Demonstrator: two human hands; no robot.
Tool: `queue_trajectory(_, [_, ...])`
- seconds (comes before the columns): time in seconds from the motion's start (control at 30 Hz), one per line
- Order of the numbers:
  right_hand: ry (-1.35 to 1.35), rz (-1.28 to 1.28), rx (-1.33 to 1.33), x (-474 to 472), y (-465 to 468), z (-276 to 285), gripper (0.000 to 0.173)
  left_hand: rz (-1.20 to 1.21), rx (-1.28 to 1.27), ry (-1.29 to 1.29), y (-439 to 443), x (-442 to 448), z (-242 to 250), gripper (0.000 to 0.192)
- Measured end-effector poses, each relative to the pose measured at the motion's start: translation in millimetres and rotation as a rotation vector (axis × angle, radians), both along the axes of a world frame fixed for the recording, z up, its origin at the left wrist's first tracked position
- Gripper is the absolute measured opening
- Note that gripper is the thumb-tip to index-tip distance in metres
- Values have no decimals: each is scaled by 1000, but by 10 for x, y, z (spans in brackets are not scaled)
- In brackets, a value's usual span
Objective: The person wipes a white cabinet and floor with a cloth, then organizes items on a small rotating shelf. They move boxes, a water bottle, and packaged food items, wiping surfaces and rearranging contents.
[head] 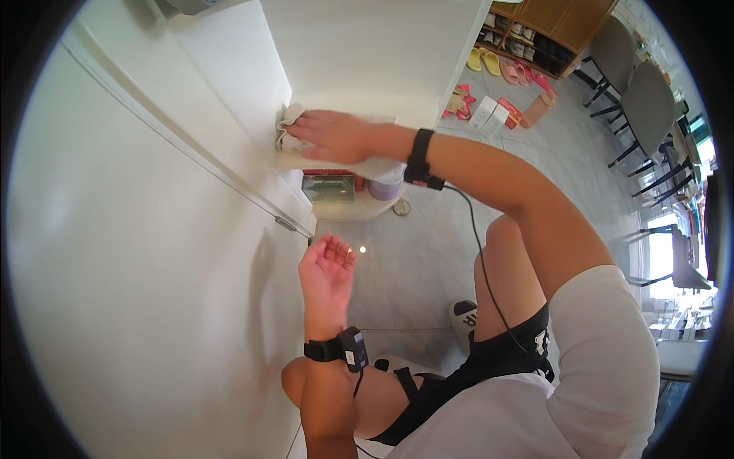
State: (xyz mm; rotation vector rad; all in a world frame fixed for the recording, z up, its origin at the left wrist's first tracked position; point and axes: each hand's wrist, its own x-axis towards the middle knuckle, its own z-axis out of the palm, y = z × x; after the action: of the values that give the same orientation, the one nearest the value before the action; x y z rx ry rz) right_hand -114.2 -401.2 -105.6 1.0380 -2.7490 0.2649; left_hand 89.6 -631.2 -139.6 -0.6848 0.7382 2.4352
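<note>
My right hand [338, 133] reaches across a white corner shelf and presses on a crumpled whitish cloth [291, 137] in its inner corner. The fingers lie over the cloth, against the white side wall. On the rounded tier below stand a dark green box [329, 188] and a lilac tub [384, 189]; my forearm and the upper tier partly cover them. My left hand [330, 264] is raised in front of the white door panel [172, 275], palm up, fingers slightly curled. It holds nothing.
A round floor drain [401, 207] lies beside the shelf's base. Farther off are small boxes [490, 115], pink slippers [513, 73], a wooden shoe cabinet [545, 28] and grey chairs [648, 109]. A black cable [479, 241] hangs from my right wristband.
</note>
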Motion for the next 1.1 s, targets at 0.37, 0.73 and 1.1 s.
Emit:
queue_trajectory(0.37, [50, -707, -198, 1305, 2264, 109, 37, -60, 3, -29, 45, -29, -37, 17])
queue_trajectory(0.73, [110, -151, -93, 508, -221, 324, 52, -220, 70, -92, 690, -125, -125, 21])
queue_trajectory(1.1, [112, -234, -132, 925, 2009, -112, 35, -148, 119, -90, 192, -86, -153, 12])
